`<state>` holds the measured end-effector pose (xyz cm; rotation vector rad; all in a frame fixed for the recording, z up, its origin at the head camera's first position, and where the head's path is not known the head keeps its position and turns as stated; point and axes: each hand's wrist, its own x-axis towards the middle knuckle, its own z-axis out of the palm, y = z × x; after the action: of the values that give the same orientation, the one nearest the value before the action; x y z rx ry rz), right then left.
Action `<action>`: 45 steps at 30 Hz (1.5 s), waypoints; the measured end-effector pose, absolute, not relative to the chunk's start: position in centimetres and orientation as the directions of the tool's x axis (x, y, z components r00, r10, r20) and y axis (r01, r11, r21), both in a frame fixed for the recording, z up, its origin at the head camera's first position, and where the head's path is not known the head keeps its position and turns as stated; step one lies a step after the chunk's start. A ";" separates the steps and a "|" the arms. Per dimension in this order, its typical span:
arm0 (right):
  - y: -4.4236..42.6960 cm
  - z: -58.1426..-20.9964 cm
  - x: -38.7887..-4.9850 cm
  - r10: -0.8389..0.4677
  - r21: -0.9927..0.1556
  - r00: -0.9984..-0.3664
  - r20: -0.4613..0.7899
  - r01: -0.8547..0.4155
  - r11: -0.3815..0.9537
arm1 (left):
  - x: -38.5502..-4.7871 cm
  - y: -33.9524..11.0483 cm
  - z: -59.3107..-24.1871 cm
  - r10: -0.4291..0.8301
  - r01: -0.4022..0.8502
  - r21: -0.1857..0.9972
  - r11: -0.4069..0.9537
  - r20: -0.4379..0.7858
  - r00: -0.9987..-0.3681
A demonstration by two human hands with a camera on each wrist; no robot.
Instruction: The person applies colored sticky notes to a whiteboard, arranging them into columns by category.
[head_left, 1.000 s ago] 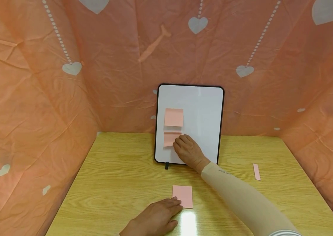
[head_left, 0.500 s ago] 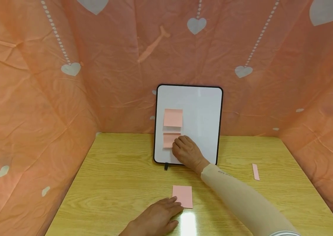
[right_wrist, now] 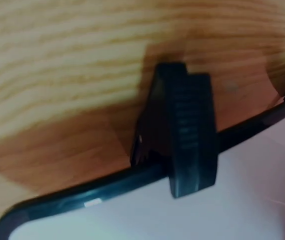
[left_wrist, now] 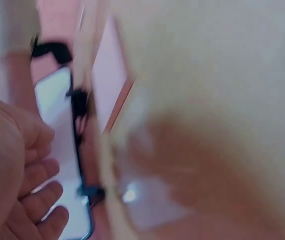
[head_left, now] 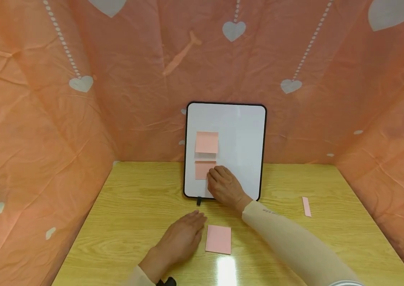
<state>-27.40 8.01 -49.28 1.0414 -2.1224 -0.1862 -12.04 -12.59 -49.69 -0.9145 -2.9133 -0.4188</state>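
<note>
1. Contact between the left hand (head_left: pixel 182 238) and the pink pad (head_left: pixel 218 239) has ended: a half-second ago its fingertips lay on the pad's near left corner, and now the hand is just beside the pad's left edge, pointing towards the whiteboard. Its fingers are relaxed and hold nothing (the left wrist view is blurred, and I cannot tell whether they touch the tabletop (head_left: pixel 134 198)).

2. The pad lies uncovered near the middle of the tabletop, in front of the whiteboard (head_left: pixel 241 147), which stands along the back edge.

3. The right hand (head_left: pixel 224 187) has stayed at the lower pink note (head_left: pixel 202 171), towards the whiteboard's lower left corner. Its fingers are curled narrow and appear to pinch the note's right side (their tips are hidden).

4. The lower note's bottom edge looks more level than a second ago, when it slanted up towards the right hand. The upper pink note (head_left: pixel 207 142) is unchanged, directly above.

5. For the work, I take this to mean that the pad needs no steadying at present, and that the lower note, aligned but still in hand, is the active piece.

6. The pink strip (head_left: pixel 306 206) lies untouched, towards the tabletop's right edge.
</note>
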 end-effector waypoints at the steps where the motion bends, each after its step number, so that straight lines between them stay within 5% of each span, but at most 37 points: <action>1: 8.0 -49.3 -27.3 -0.728 0.425 -0.391 0.563 -0.618 0.661 | -12.8 -12.9 -49.3 0.534 0.555 0.220 0.802 0.152 -0.832; 7: 7.9 -49.6 -27.1 -0.729 0.439 -0.407 0.550 -0.602 0.667 | -17.5 -13.6 -46.7 0.482 0.503 0.070 0.862 0.201 -0.853; 18: 7.0 -49.6 -26.5 -0.725 0.411 -0.481 0.493 -0.606 0.681 | -23.1 -13.6 -45.7 0.527 0.509 -0.160 0.846 0.107 -0.843; 28: 7.3 -49.2 -26.3 -0.732 0.416 -0.490 0.474 -0.608 0.676 | -24.1 -13.5 -45.3 0.541 0.524 -0.155 0.838 0.101 -0.835; 45: 8.0 -47.4 -26.9 -0.716 0.490 -0.639 0.282 -0.545 0.680 | -24.6 -13.1 -45.2 0.562 0.544 -0.161 0.823 0.100 -0.821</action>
<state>-26.95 8.04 -47.38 0.9766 -2.4355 -0.5034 -24.56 -13.07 -45.20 -0.8733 -2.8620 0.1891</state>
